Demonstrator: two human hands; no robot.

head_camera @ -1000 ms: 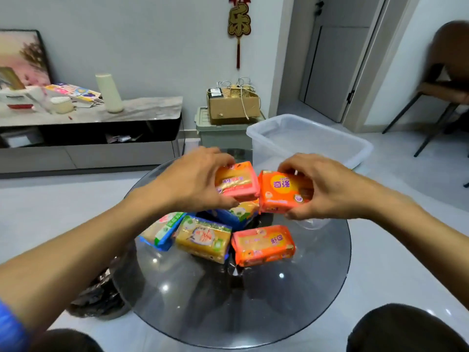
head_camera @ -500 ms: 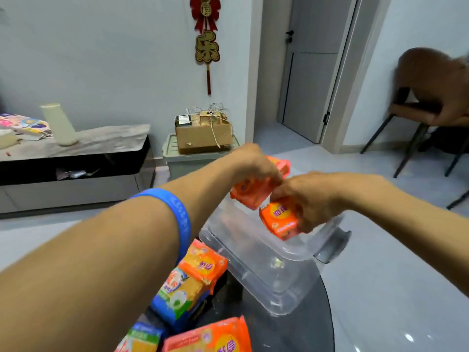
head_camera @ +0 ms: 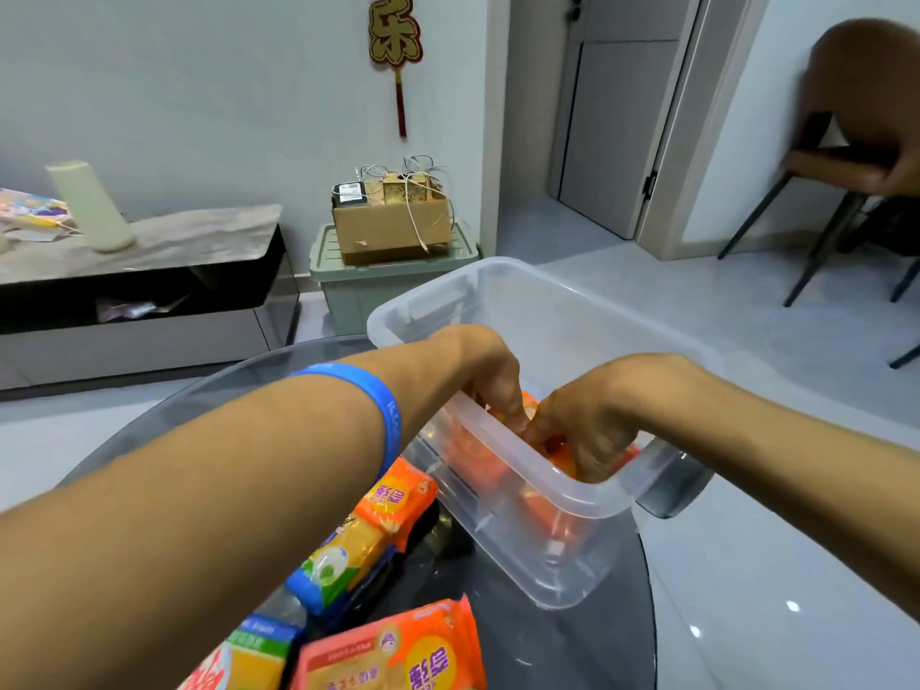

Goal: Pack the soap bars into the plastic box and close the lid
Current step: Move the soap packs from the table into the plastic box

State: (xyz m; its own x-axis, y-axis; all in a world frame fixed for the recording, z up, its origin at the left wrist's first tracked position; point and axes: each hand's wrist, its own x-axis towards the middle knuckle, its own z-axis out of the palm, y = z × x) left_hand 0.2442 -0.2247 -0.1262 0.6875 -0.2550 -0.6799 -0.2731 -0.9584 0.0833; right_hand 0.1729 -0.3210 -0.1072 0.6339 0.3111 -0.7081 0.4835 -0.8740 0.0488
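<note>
- Head view: both hands were down inside the clear plastic box [head_camera: 503,311] at the table's [head_camera: 572,649] far right edge. The left hand [head_camera: 485,371] and right hand [head_camera: 597,415] each stayed closed on an orange soap bar [head_camera: 530,403].
- Risk, as a judgement: the box overhung the table edge; pressing down there could tip it.
- More soap bars [head_camera: 393,500] lay near the front edge, one [head_camera: 398,649] showing Chinese print I could not read. No lid was visible.
</note>
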